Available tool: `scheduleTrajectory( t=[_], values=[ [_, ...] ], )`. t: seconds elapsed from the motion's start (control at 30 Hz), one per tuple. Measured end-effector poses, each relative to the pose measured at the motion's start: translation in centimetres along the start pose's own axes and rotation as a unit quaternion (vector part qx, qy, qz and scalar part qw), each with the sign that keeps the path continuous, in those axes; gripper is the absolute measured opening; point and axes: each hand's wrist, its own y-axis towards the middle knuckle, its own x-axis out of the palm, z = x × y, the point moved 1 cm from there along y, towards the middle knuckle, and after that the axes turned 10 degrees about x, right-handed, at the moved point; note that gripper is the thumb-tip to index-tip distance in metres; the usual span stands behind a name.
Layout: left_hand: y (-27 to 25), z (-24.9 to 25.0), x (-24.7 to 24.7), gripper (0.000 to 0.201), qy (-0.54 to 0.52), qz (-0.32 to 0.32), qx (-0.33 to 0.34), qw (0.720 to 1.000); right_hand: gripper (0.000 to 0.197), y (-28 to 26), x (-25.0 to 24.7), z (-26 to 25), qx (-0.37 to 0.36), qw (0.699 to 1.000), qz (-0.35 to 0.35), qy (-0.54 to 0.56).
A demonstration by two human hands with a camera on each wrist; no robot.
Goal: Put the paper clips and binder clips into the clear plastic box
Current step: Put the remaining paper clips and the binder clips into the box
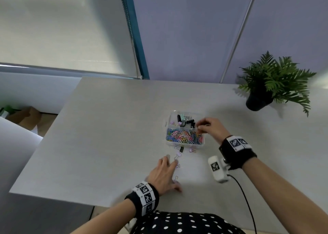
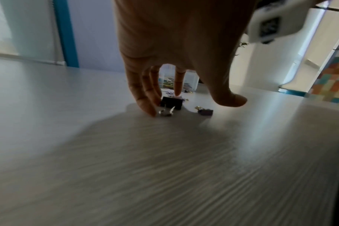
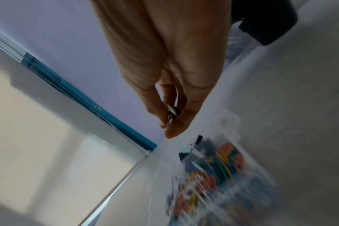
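Note:
The clear plastic box (image 1: 203, 141) stands mid-table; its near half holds coloured paper clips (image 1: 184, 135), its far half binder clips (image 1: 185, 121). My right hand (image 1: 199, 127) hovers over the box's right side and pinches a small dark binder clip (image 3: 172, 113) with a silver handle between thumb and fingers. My left hand (image 1: 171, 171) lies low over the table in front of the box, fingers straight. Its fingertips (image 2: 151, 107) touch a black binder clip (image 2: 171, 103). A purple binder clip (image 2: 205, 112) lies beside the thumb. More loose binder clips (image 1: 178, 155) lie between that hand and the box.
A potted fern (image 1: 266, 84) stands at the table's far right. The grey table (image 1: 106, 145) ends at a left edge with floor and a cardboard box (image 1: 26, 116) beyond. A cable (image 1: 248, 207) trails from my right wrist camera.

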Motion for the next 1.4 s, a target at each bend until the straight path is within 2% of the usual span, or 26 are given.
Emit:
scheduleTrajectory(
  t=[0.13, 0.23, 0.3, 0.37, 0.47, 0.53, 0.63, 0.83, 0.9, 1.1, 1.2, 1.27, 1.4],
  values=[
    [0.3, 0.6, 0.3, 0.076, -0.003, 0.001, 0.012, 1.0, 0.017, 4.0, -0.1, -2.2, 0.004, 0.998, 0.052, -0.036],
    [0.1, 0.6, 0.4, 0.065, -0.003, -0.002, 0.03, 1.0, 0.027, 5.8, 0.6, -2.5, 0.015, 0.996, 0.033, -0.086],
    [-0.1, 0.7, 0.5, 0.057, 0.003, 0.0, 0.043, 0.999, 0.032, 5.9, 1.2, -2.5, 0.012, 0.987, 0.029, -0.158],
    [-0.3, 0.7, 0.4, 0.052, 0.011, 0.0, 0.054, 0.999, 0.03, 4.6, 1.9, -2.8, -0.037, 0.971, 0.053, -0.23],
    [-0.5, 0.6, 0.3, 0.047, 0.012, 0.003, 0.065, 0.998, 0.021, 1.4, 3.6, -2.6, -0.173, 0.95, 0.049, -0.257],
    [-0.6, 0.5, 0.3, 0.043, 0.008, 0.009, 0.067, 0.998, 0.017, -0.4, 4.5, -1.4, -0.224, 0.922, 0.002, -0.317],
    [-0.6, 0.2, 0.5, 0.043, 0.015, 0.013, 0.071, 0.997, 0.024, -2.6, 5.5, 1.3, -0.224, 0.861, -0.048, -0.454],
    [-0.6, -0.4, 1.0, 0.046, 0.008, 0.006, 0.075, 0.997, 0.056, -3.7, 6.8, 5.0, -0.245, 0.772, -0.081, -0.581],
    [-0.9, -0.4, 0.9, 0.047, 0.004, 0.0, 0.072, 0.997, 0.064, -3.6, 7.2, 6.2, -0.237, 0.756, -0.071, -0.606],
    [-1.3, -0.5, 0.7, 0.044, 0.001, -0.012, 0.082, 0.997, 0.069, -4.7, 7.4, 9.2, -0.219, 0.791, -0.017, -0.57],
    [-1.3, -0.8, 0.6, 0.04, 0.004, -0.027, 0.09, 0.996, 0.048, -4.7, 6.7, 9.2, -0.221, 0.846, 0.001, -0.484],
    [-1.4, -0.7, 0.5, 0.039, 0.008, -0.031, 0.097, 0.995, 0.04, -4.7, 6.1, 8.4, -0.204, 0.865, 0.025, -0.457],
    [-1.5, -0.8, 0.1, 0.038, 0.004, -0.032, 0.104, 0.994, 0.043, -4.4, 6.0, 7.9, -0.174, 0.847, 0.007, -0.503]
  ],
)
